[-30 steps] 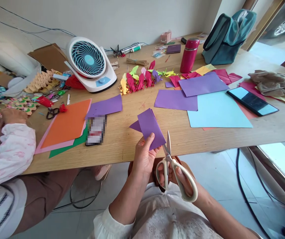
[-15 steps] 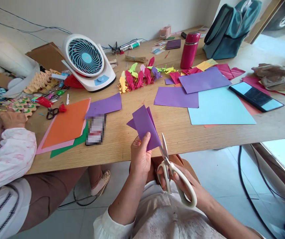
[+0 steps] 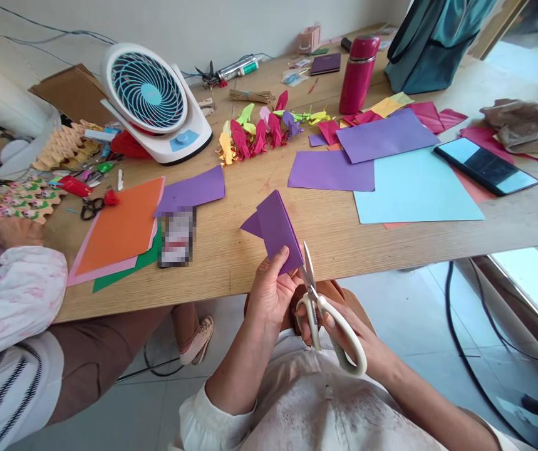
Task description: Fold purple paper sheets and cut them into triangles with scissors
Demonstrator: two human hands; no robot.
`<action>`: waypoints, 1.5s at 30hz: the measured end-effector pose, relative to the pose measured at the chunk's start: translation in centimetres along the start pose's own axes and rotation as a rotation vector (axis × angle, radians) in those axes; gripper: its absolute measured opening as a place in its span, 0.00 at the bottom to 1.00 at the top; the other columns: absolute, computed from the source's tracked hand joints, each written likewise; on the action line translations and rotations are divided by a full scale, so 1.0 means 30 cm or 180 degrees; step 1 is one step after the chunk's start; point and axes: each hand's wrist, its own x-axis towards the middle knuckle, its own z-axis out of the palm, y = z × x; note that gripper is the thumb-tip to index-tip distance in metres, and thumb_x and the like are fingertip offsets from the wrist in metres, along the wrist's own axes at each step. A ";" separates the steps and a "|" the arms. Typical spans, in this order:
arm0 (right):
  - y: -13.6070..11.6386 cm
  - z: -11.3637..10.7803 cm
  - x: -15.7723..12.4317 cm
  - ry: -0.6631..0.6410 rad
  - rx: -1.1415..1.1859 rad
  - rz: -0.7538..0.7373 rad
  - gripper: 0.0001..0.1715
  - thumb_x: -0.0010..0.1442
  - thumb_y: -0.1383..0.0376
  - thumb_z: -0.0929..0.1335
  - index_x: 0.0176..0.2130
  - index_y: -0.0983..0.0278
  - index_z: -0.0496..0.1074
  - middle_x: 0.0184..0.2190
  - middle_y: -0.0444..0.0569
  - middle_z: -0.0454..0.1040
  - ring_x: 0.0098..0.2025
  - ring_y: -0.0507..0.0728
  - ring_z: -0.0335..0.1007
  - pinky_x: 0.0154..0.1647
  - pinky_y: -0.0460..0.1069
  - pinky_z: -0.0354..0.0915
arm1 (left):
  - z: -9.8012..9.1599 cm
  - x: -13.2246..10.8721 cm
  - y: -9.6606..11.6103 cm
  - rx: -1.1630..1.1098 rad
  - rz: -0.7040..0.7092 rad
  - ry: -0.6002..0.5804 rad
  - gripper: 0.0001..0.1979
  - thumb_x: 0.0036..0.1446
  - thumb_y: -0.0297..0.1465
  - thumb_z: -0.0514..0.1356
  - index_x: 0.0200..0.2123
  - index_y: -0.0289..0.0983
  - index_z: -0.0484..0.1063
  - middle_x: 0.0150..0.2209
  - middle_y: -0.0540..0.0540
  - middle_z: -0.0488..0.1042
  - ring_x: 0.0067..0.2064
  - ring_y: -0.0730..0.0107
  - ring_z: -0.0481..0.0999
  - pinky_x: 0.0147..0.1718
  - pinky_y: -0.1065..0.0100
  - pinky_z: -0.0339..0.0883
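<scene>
The left hand (image 3: 273,285) pinches the folded purple paper (image 3: 275,228) between thumb and fingers, above the bench (image 3: 215,266) near the middle of its front edge. The right hand (image 3: 357,322) has its fingers curled in the handles of the scissors (image 3: 312,293), whose blades stand apart at the paper's lower right corner.

The left fingertips sit close to the blades, so a careless squeeze could nick them; a loose pinch could let the layers slide and the cut run crooked.

Whether the nearer blade lies against the paper or behind it, I can't quite tell. The left fingers behind the paper are partly hidden, and pixelation masks a flat item (image 3: 176,238) toward the bench's front left corner.
</scene>
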 end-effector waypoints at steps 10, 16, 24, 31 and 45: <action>0.011 0.006 -0.022 0.0141 0.0007 0.0262 0.26 0.68 0.42 0.62 0.38 0.62 0.67 0.34 0.49 0.72 0.37 0.57 0.67 0.39 0.52 0.63 | -0.007 -0.003 -0.016 0.0424 0.0522 0.0044 0.12 0.52 0.30 0.72 0.42 0.40 0.80 0.44 0.47 0.82 0.46 0.66 0.79 0.39 0.68 0.72; 0.008 0.004 -0.020 0.0030 0.0112 0.0241 0.27 0.68 0.41 0.61 0.40 0.62 0.68 0.34 0.48 0.72 0.36 0.56 0.67 0.39 0.52 0.62 | -0.013 0.005 -0.023 0.0282 0.0600 0.0113 0.11 0.51 0.30 0.73 0.38 0.38 0.79 0.39 0.49 0.81 0.42 0.69 0.79 0.40 0.67 0.71; 0.013 0.001 -0.025 0.0082 0.0206 0.0204 0.27 0.69 0.43 0.62 0.45 0.62 0.69 0.32 0.47 0.72 0.34 0.55 0.66 0.37 0.51 0.62 | -0.016 0.010 -0.025 0.0191 0.0476 0.0113 0.08 0.52 0.29 0.72 0.35 0.38 0.77 0.36 0.51 0.80 0.39 0.72 0.78 0.39 0.68 0.70; 0.002 0.008 -0.024 0.0279 0.0368 0.0410 0.28 0.66 0.42 0.64 0.44 0.63 0.71 0.28 0.45 0.72 0.30 0.54 0.66 0.33 0.49 0.62 | -0.023 0.009 -0.025 0.0287 0.0525 0.0089 0.11 0.53 0.29 0.71 0.41 0.41 0.78 0.40 0.51 0.80 0.42 0.70 0.78 0.41 0.67 0.71; -0.009 0.015 -0.023 0.0352 0.0521 0.0368 0.29 0.65 0.41 0.65 0.40 0.65 0.72 0.25 0.43 0.68 0.26 0.51 0.63 0.30 0.48 0.59 | -0.028 0.018 -0.016 0.0148 0.0248 0.0117 0.12 0.49 0.29 0.73 0.37 0.39 0.77 0.38 0.50 0.80 0.39 0.68 0.80 0.39 0.66 0.72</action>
